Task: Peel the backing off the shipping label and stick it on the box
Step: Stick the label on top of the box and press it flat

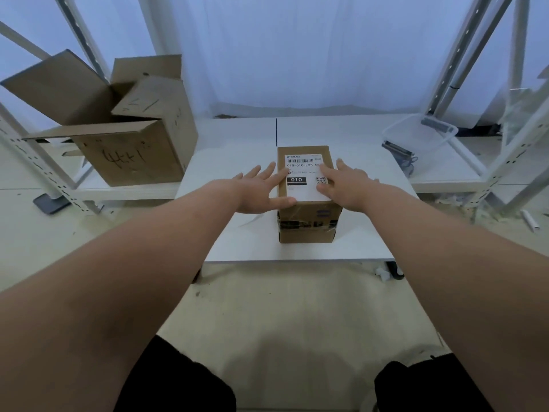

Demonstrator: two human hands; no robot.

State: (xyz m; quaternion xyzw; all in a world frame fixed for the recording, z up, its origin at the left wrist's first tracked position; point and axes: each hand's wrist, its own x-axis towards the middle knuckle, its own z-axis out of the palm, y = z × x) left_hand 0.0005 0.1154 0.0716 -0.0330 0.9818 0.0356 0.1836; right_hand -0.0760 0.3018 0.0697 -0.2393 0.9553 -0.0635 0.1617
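Observation:
A small brown cardboard box (307, 221) stands on the white table (356, 233). A white shipping label (303, 176) with a barcode and a black "010" block lies flat on the box's top. My left hand (258, 188) is spread with straight fingers at the box's left edge, its thumb resting on the label's near left corner. My right hand (344, 182) lies flat with straight fingers on the label's right side, covering part of it. Neither hand holds anything.
A large open cardboard box (130, 135) with handwriting stands at the back left. A clear plastic bin (421, 138) sits at the back right. White metal shelf frames (38, 162) flank both sides. A thin white strip (249, 223) lies on the table left of the small box.

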